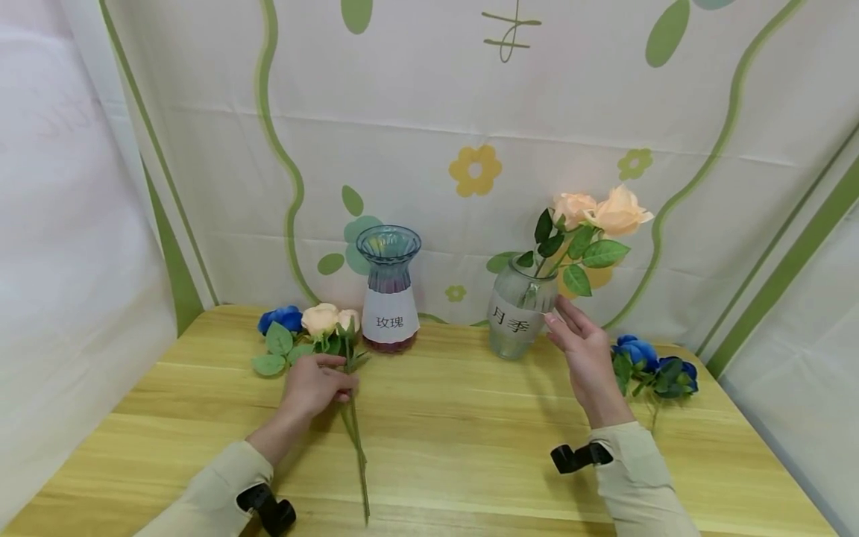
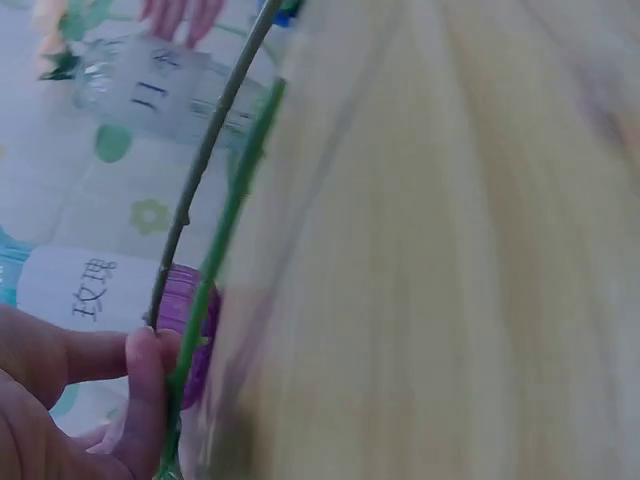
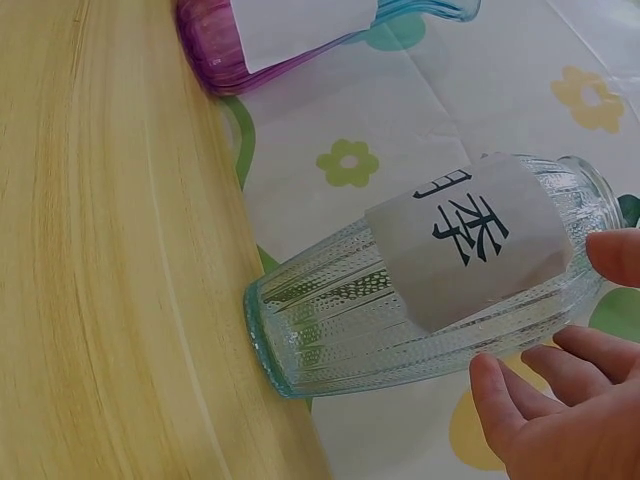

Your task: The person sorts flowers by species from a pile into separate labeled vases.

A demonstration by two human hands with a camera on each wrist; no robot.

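At the left, my left hand [image 1: 312, 388] pinches a dark stem [image 2: 205, 160] between thumb and finger, with a green stem [image 2: 232, 215] running beside it. These stems lead up toward cream roses [image 1: 321, 319] just beyond the knuckles. A blue-to-purple glass vase [image 1: 391, 280] labelled 玫瑰 stands right behind them. My right hand [image 1: 590, 365] is at the right side of a clear ribbed vase [image 3: 340, 320] labelled 月季, fingers spread apart and thumb close by its neck [image 3: 597, 190]. Two peach roses [image 1: 620, 212] with green leaves stand in that clear vase, leaning right.
A blue rose [image 1: 282, 319] lies left of the cream ones. More blue roses [image 1: 637, 352] lie at the right, beyond my right wrist. Behind the wooden table [image 1: 456, 447] hangs a white cloth backdrop [image 1: 403, 164] printed with leaves and flowers.
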